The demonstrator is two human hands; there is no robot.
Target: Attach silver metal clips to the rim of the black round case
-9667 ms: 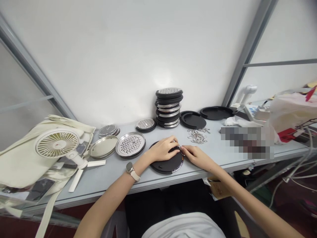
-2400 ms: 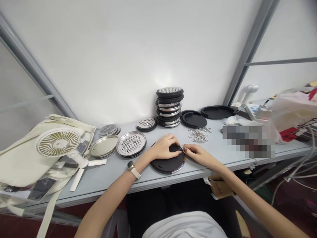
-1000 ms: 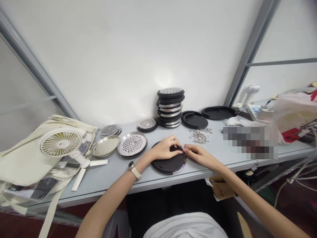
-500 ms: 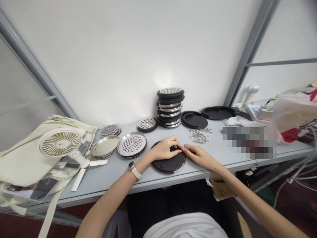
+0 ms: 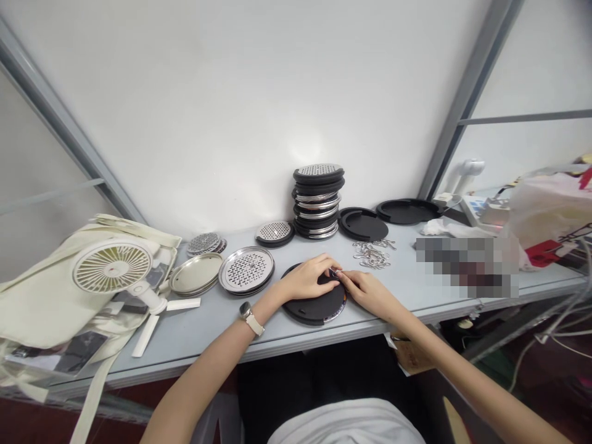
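Note:
A black round disc (image 5: 317,308) lies in front of me near the table's front edge, with a shiny, coloured strip along its right rim. Across its top rests my left hand (image 5: 309,277), thumb and fingers curled at the disc's far right side. My right hand (image 5: 367,293) meets it there, its fingertips pinched on a small shiny metal clip (image 5: 333,272). Part of the clip is hidden by the fingers. Just beyond my right hand lies a loose pile of silvery wire clips (image 5: 372,254).
Behind stands a tall stack of black and metal discs (image 5: 317,203), beside black trays (image 5: 364,224). Perforated metal plates (image 5: 246,270) and plain round lids (image 5: 197,273) sit to the left, near a white fan (image 5: 113,268) on a cream bag (image 5: 41,296). A plastic bag (image 5: 550,203) is at right.
My right fingertips have shifted slightly left, closer to my left fingers, and the shiny metal clip now shows between them. The disc stays in place.

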